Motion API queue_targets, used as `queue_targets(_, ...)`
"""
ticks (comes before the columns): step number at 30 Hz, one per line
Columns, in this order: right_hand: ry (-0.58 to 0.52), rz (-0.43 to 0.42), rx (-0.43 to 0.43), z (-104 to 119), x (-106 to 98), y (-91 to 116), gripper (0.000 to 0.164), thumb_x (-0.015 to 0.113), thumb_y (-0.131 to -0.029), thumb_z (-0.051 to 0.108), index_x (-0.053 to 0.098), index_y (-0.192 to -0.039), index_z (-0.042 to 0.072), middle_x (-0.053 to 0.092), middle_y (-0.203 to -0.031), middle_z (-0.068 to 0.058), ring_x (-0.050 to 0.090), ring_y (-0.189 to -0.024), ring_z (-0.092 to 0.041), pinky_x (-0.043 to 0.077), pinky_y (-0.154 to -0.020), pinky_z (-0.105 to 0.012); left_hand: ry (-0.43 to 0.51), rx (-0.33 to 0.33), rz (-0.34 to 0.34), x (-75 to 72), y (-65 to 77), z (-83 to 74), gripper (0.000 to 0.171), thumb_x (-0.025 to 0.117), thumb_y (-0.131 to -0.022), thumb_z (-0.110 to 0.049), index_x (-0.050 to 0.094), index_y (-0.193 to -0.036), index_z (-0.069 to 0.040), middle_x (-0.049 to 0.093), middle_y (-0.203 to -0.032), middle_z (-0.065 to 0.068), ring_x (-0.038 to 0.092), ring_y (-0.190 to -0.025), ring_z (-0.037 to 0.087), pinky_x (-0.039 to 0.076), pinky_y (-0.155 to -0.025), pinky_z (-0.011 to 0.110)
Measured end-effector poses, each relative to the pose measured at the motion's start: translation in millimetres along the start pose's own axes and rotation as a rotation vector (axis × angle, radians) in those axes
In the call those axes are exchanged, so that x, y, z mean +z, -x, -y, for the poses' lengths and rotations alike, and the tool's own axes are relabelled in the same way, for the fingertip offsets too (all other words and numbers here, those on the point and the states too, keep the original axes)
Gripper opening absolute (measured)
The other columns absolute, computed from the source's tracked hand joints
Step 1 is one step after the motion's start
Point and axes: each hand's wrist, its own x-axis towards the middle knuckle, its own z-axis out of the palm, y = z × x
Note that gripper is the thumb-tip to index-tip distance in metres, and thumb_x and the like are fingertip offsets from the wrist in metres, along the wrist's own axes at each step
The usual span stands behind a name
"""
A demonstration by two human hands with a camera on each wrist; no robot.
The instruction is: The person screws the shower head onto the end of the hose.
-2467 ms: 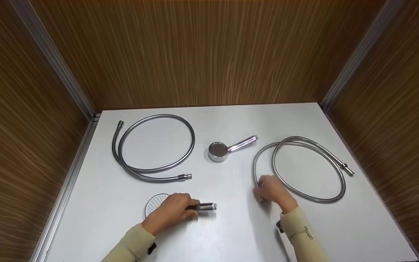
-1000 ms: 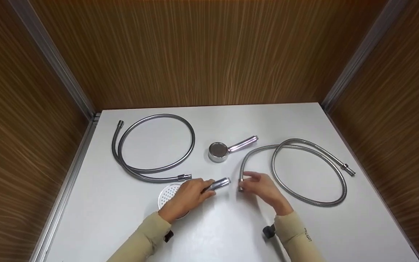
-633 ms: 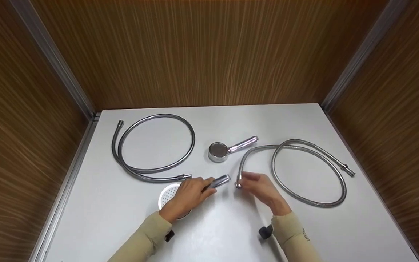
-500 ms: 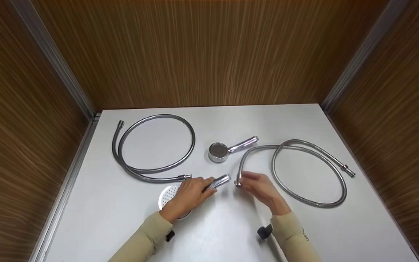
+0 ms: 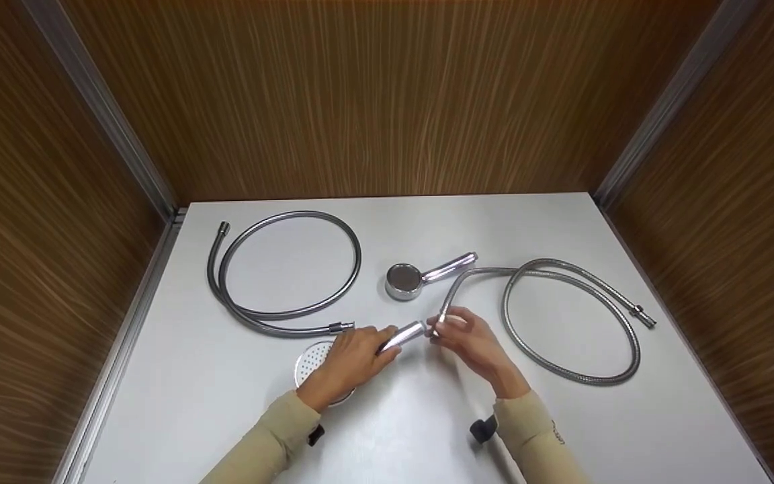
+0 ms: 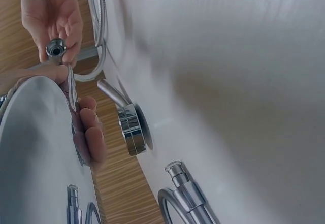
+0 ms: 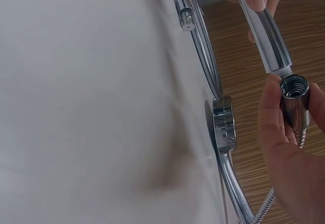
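My left hand (image 5: 353, 359) grips the chrome handle (image 5: 404, 335) of a shower head whose round white spray face (image 5: 310, 359) shows partly beside the wrist. In the left wrist view its smooth rounded back (image 6: 35, 132) fills the lower left. My right hand (image 5: 474, 346) pinches the end nut (image 7: 294, 99) of a ribbed metal shower hose (image 5: 454, 289) between thumb and fingers. Seen from the right wrist, the nut's threaded opening is tilted outward, right beside the threaded tip (image 7: 285, 71) of the handle. The rest of the hose lies looped on the right, its other connector (image 5: 642, 316) pointing outward.
A second, smaller shower head (image 5: 404, 281) with a dark face lies beyond the hands, its handle close to the ribbed hose. At the left is a smooth grey hose (image 5: 358, 255) in a loop. Wood-grain panels (image 5: 387, 101) enclose the white table (image 5: 414, 437) at back and sides.
The left hand has lifted the shower head handle and swung it forward and right. The right hand has carried the hose end leftward and up to the handle's tip, its nut turning toward it.
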Motion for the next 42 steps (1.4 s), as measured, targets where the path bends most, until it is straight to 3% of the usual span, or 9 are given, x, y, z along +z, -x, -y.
queue_targets(7,-0.015,-0.089,-0.02,0,8,-2,0.045,0.064,-0.101,-0.004,0.043,-0.141,-0.01,0.074,-0.116,-0.01,0.075,-0.104,-0.019,0.058,-0.101,-0.037,-0.009,-0.002,-0.021,-1.2,-1.3,-2.5,0.031,0.066,-0.104,-0.034,0.073,-0.124,-0.011,0.062,-0.069,0.0,0.053,-0.059,0.014,0.045,-0.056,0.031)
queue_targets(13,0.045,-0.145,-0.012,-1,10,-3,0.048,0.066,-0.101,-0.001,0.042,-0.141,-0.01,0.074,-0.117,-0.012,0.075,-0.105,-0.018,0.058,-0.101,-0.035,-0.02,0.002,-0.032,-2.6,-1.6,-3.6,0.033,0.067,-0.104,-0.034,0.073,-0.126,-0.01,0.064,-0.07,0.001,0.055,-0.059,0.015,0.046,-0.056,0.032)
queue_targets(25,0.034,-0.127,-0.072,-3,13,-8,0.037,0.064,-0.102,0.001,0.044,-0.133,-0.005,0.073,-0.118,-0.013,0.075,-0.109,-0.019,0.056,-0.106,-0.036,-0.035,0.019,-0.044,-2.9,-0.6,-2.4,0.033,0.067,-0.104,-0.036,0.073,-0.126,-0.012,0.063,-0.068,0.0,0.052,-0.057,0.014,0.044,-0.054,0.03)
queue_targets(30,-0.031,-0.136,-0.086,-4,16,-10,0.033,0.061,-0.102,-0.003,0.043,-0.13,-0.006,0.073,-0.116,-0.013,0.075,-0.11,-0.021,0.055,-0.107,-0.038,-0.041,0.017,-0.04,-2.9,-1.7,-3.8,0.034,0.067,-0.103,-0.037,0.073,-0.126,-0.012,0.065,-0.069,0.0,0.054,-0.058,0.015,0.045,-0.055,0.031)
queue_targets(35,-0.041,-0.132,-0.095,-6,19,-13,0.034,0.06,-0.104,-0.001,0.04,-0.132,-0.004,0.07,-0.124,-0.018,0.074,-0.116,-0.024,0.053,-0.11,-0.039,-0.026,0.019,-0.029,-1.1,-3.7,-6.2,0.035,0.067,-0.103,-0.037,0.074,-0.126,-0.012,0.065,-0.07,0.0,0.057,-0.059,0.015,0.044,-0.056,0.03)
queue_targets(42,-0.082,-0.124,-0.088,-9,22,-15,0.038,0.059,-0.104,-0.002,0.035,-0.133,-0.007,0.069,-0.127,-0.02,0.074,-0.118,-0.025,0.052,-0.11,-0.039,-0.016,0.022,-0.067,3.0,-4.0,-6.2,0.034,0.07,-0.102,-0.034,0.074,-0.125,-0.009,0.067,-0.07,0.002,0.058,-0.058,0.016,0.046,-0.055,0.03)
